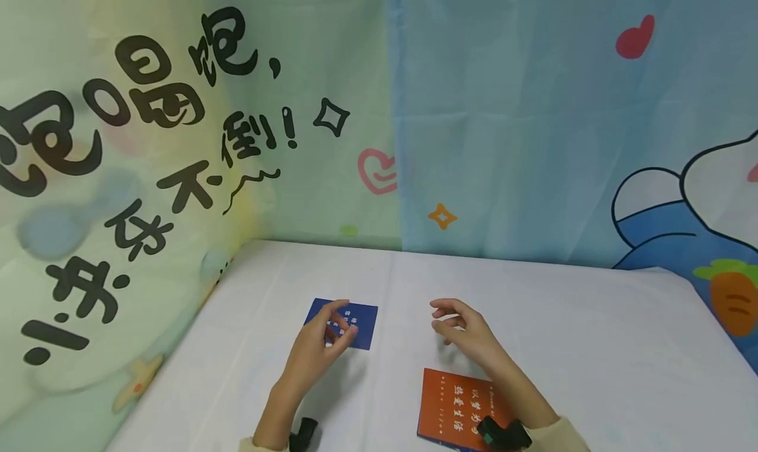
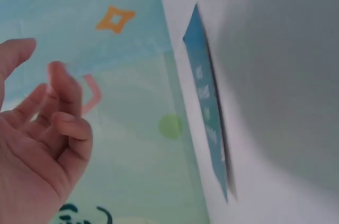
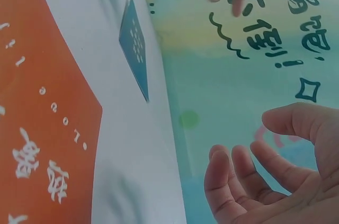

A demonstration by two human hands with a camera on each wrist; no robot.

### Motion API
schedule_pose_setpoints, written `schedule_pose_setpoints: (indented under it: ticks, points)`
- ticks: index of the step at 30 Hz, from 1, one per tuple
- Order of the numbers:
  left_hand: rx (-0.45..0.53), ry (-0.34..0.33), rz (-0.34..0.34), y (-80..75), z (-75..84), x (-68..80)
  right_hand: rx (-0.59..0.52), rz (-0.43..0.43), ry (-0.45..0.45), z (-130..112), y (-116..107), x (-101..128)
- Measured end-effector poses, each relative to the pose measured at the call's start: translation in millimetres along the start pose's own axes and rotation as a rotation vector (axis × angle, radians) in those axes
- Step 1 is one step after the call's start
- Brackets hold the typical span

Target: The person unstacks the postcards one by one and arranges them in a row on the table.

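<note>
A dark blue card point(image 1: 355, 324) with white print lies flat on the white table point(image 1: 592, 347). My left hand point(image 1: 339, 326) hovers just above its near left part, fingers loosely curled and holding nothing. In the left wrist view the left hand point(image 2: 47, 128) is apart from the blue card point(image 2: 209, 118). An orange card point(image 1: 453, 399) with white characters lies near the front edge, partly under my right forearm. My right hand point(image 1: 447, 320) floats above the table beyond the orange card, fingers relaxed and empty. The right wrist view shows the right hand point(image 3: 265, 171), the orange card point(image 3: 37, 128) and the blue card point(image 3: 135, 49).
Printed curtains close in the table: a green one with black characters point(image 1: 148, 175) on the left and back, a blue cartoon one point(image 1: 562, 143) behind and to the right. A black wrist camera point(image 1: 503, 433) sits on each forearm.
</note>
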State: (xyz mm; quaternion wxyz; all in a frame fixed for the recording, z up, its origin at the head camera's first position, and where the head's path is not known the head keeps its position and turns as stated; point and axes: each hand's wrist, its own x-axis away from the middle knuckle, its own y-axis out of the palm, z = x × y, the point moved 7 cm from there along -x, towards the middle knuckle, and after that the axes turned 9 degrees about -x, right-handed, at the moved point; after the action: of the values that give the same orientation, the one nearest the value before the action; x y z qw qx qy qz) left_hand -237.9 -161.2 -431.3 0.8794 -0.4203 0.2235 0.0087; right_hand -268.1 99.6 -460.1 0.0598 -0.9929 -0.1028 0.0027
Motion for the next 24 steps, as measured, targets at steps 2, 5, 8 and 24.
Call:
schedule_pose_setpoints:
  ticks: [2,5,8,24]
  points:
    - [0.001,-0.024,-0.057,7.7,0.6,4.6,-0.01,0.006,0.008,1,-3,3]
    - [-0.034,-0.039,-0.121,18.4,2.4,11.9,-0.012,0.012,0.013,2,-8,7]
    - [-0.063,-0.034,-0.173,26.7,8.9,16.4,-0.02,0.022,0.02,3,-13,11]
    - [-0.047,0.052,-0.278,52.4,52.0,30.2,-0.042,0.056,0.041,5,-26,20]
